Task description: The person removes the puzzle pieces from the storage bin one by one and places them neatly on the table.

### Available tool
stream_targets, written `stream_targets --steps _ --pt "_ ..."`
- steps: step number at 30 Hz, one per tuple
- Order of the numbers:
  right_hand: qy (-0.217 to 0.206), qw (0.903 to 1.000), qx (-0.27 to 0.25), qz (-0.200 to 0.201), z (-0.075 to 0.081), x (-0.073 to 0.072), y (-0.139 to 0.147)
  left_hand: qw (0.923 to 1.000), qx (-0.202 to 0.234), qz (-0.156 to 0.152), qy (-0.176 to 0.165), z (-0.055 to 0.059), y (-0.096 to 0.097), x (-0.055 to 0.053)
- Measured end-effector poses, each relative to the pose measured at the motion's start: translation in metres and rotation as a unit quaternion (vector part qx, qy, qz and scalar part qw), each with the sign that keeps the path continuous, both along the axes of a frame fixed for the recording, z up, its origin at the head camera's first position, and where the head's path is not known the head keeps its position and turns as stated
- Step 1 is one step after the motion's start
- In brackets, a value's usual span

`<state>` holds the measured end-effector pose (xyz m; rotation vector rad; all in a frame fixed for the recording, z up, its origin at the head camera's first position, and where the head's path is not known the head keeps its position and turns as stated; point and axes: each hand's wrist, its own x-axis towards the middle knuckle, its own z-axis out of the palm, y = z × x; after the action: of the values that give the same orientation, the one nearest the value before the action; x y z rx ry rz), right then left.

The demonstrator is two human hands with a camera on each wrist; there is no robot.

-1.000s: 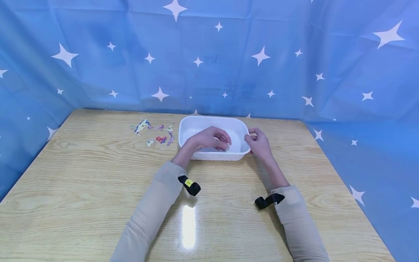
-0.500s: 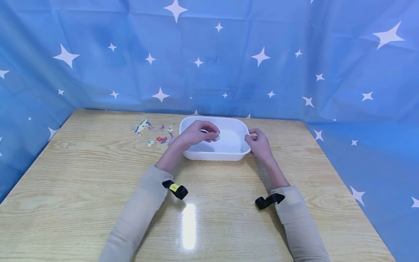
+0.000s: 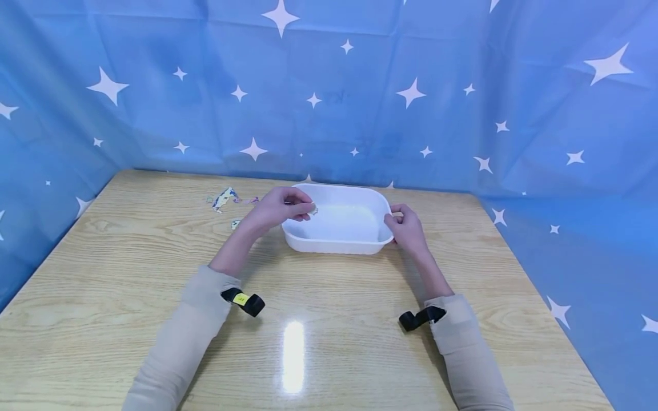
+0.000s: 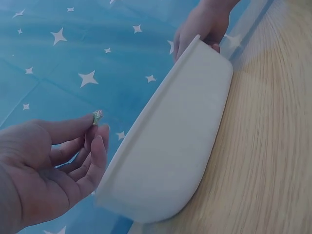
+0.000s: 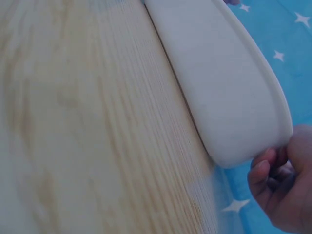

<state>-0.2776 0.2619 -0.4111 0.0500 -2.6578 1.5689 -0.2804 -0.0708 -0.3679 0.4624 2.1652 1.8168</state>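
Observation:
My left hand (image 3: 277, 210) pinches a small, thin, greenish-white piece (image 4: 97, 117) with touches of pink between thumb and fingertips. It is above the left end of a white plastic basin (image 3: 334, 247), over the rim. What the piece is, I cannot tell. At the basin's right end, my right hand (image 3: 408, 231) grips the rim, thumb on top and fingers curled beneath, as the right wrist view also shows. Several flat, colourful cut-out pieces lie left of the basin, among them a white and blue one (image 3: 224, 197); my left hand and forearm hide some of them.
The basin stands near the far edge of a wooden table (image 3: 334, 302). Behind it hangs a blue cloth (image 3: 329, 131) with white stars. A black wrist camera (image 3: 244, 299) is strapped to the left sleeve, another black camera (image 3: 421, 317) to the right one.
My left hand has lifted from inside the basin and moved left to its left rim, the small piece still pinched. The right hand has stayed on the rim.

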Motion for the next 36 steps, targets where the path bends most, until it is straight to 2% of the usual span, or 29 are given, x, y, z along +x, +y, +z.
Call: stream_targets --steps 9,18,22,26,29,33,36 --pt "-0.002 1.0 0.003 -0.002 -0.002 -0.001 0.001 0.9997 -0.006 0.024 0.004 -0.003 -0.036 0.005" --pt "-0.006 1.0 0.0 -0.007 -0.001 0.001 -0.001 0.998 -0.031 0.052 0.015 -0.009 -0.076 0.012" --pt "-0.004 1.0 0.003 -0.005 0.0 0.0 -0.001 0.9954 -0.065 0.066 0.022 -0.013 -0.095 0.015" --pt "-0.005 1.0 0.003 -0.004 -0.001 0.001 -0.001 0.9926 -0.09 0.081 0.006 -0.015 -0.113 0.019" --pt "-0.008 1.0 0.002 -0.004 -0.001 0.001 -0.001 0.9897 -0.107 0.094 -0.019 -0.016 -0.124 0.023" --pt "-0.007 1.0 0.002 -0.003 -0.002 0.0 -0.001 0.983 -0.139 0.111 -0.045 -0.019 -0.137 0.026" --pt "-0.006 1.0 0.006 -0.005 -0.002 0.0 0.0 0.9783 -0.159 0.122 -0.05 -0.021 -0.144 0.027"
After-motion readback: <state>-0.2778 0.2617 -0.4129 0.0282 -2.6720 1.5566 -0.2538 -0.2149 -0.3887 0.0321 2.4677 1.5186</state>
